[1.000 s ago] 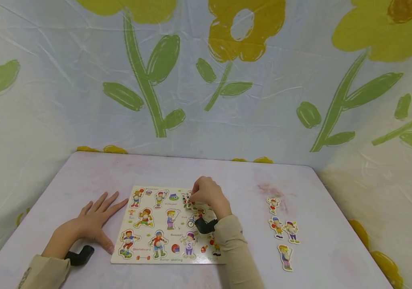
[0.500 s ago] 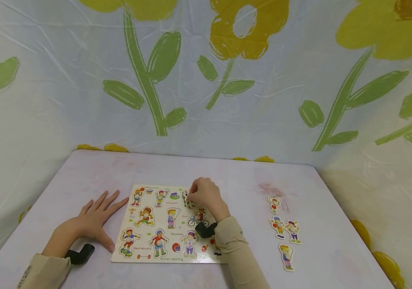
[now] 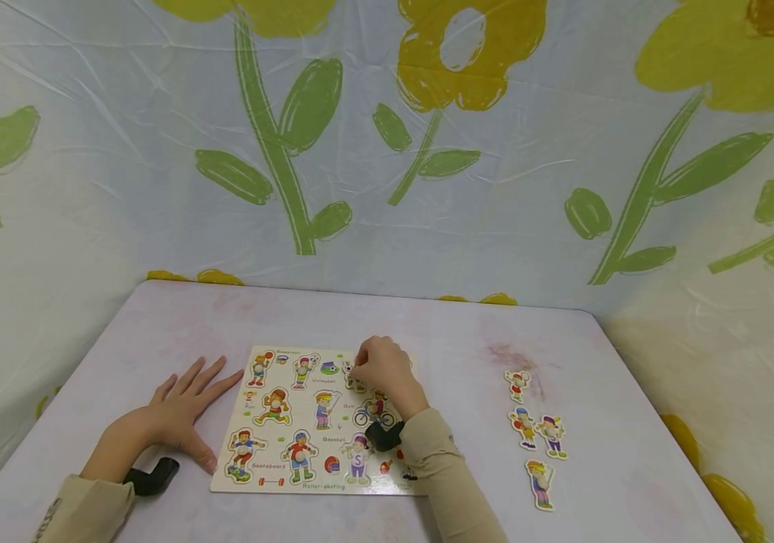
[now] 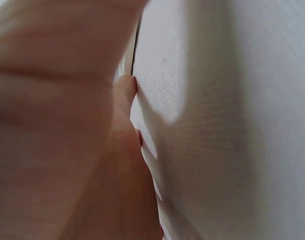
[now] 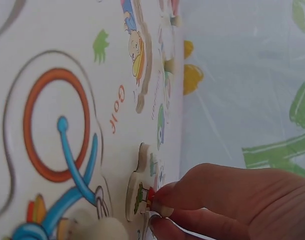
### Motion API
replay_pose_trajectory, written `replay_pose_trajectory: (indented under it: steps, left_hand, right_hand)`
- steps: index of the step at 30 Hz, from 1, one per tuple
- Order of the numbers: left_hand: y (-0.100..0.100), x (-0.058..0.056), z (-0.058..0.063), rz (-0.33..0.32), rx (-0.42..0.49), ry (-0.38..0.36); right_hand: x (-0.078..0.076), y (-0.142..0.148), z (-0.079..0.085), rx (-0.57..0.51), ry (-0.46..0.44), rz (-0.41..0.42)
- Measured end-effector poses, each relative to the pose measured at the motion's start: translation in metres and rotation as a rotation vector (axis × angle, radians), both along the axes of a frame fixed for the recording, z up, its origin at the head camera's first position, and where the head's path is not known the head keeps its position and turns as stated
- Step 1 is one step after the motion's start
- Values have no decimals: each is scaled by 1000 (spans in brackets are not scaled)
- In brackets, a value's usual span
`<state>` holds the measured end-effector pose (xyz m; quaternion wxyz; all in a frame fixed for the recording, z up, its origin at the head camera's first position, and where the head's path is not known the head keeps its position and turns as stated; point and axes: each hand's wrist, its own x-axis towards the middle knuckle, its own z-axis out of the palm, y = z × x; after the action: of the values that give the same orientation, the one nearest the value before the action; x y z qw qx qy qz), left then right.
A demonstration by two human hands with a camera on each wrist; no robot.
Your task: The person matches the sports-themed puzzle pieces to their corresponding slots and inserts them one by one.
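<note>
A wooden knob puzzle board [image 3: 292, 437] with sports figures lies on the table. At its top row, my right hand [image 3: 387, 369] pinches a small figure puzzle piece [image 3: 349, 369] with a soccer ball on it. The right wrist view has thumb and fingertips together on this puzzle piece [image 5: 137, 195], its thick edge standing out from the board face; the fingers cover part of it. My left hand [image 3: 173, 415] rests with spread fingers on the table at the board's left side, its thumb and index finger tips close to the edge.
Right of the board lie several loose pieces: a tennis figure [image 3: 517, 386], two touching figures [image 3: 523, 428] and a golfer [image 3: 539, 484]. A bicycle piece [image 3: 375, 411] sits under my right wrist. Behind the table [image 3: 455, 332] hangs a flowered cloth [image 3: 496, 226].
My right hand has shifted slightly left and nearer, with the soccer puzzle piece turning a little at its spot on the board. The left hand stays in place.
</note>
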<state>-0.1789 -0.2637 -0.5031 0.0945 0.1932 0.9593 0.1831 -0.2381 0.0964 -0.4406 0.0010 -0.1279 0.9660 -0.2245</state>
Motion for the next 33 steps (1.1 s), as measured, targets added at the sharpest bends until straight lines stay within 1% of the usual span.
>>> replay_pose_trajectory:
  steps: [15,21,26,33]
  left_hand:
    - [0,0,-2,4,9,-14]
    - [0,1,0,1,7,-9]
    - [0,1,-1,3,-6,-10]
    - [1,3,5,-6,23,-14]
  right_hand:
    - [-2,0,-3,-15,-6,-10]
    - [1,-1,1,2,-10,-2]
    - [3,-1,5,27,-30,2]
    - [4,1,11,20,-78,15]
